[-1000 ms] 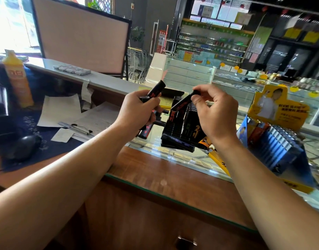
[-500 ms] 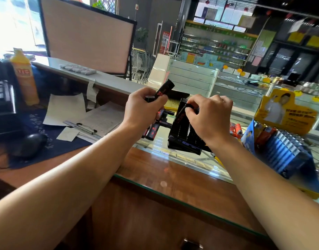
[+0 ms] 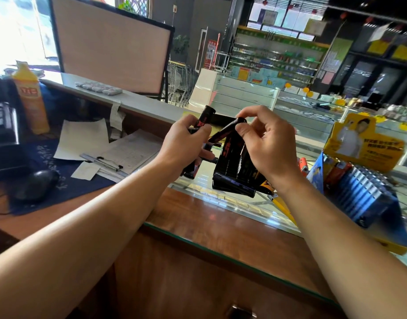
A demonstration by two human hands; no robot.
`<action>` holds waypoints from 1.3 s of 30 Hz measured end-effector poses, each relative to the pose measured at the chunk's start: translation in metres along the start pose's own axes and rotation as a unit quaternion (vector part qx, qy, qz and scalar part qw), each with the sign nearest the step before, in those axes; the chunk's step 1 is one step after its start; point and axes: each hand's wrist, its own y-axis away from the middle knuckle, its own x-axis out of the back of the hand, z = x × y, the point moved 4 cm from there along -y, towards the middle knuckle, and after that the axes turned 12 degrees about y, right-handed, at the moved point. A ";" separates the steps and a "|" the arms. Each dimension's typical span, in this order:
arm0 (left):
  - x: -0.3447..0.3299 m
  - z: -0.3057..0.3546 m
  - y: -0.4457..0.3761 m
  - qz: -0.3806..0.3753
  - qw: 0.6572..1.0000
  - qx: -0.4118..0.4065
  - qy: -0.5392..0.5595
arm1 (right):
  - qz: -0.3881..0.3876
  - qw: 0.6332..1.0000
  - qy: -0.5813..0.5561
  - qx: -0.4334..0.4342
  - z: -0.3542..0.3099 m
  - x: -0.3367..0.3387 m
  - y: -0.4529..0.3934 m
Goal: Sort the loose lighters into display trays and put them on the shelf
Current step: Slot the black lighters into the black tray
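Over the counter (image 3: 221,217), each hand, left (image 3: 181,143) and right (image 3: 270,146), grips black lighters.

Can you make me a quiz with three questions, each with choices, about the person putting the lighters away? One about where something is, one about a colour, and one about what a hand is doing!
1. Where is the yellow bottle?
A. far left on the desk
B. inside the blue display box
C. in the right hand

2. What colour is the lighter that the right hand holds?
A. white
B. black
C. green

3. What is the left hand doing?
A. lying flat on the counter
B. pointing at the computer mouse
C. gripping several lighters

Answers:
1 A, the bottle stands at the picture's left edge, beside the papers.
2 B, the lighter pinched at its tip above the black tray is black.
3 C, its fingers curl round a bunch of black lighters that stick out above and below.
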 end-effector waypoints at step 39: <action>0.010 0.004 -0.002 0.049 0.998 -0.033 0.006 | -0.074 0.965 0.248 0.046 0.015 -0.023 -0.005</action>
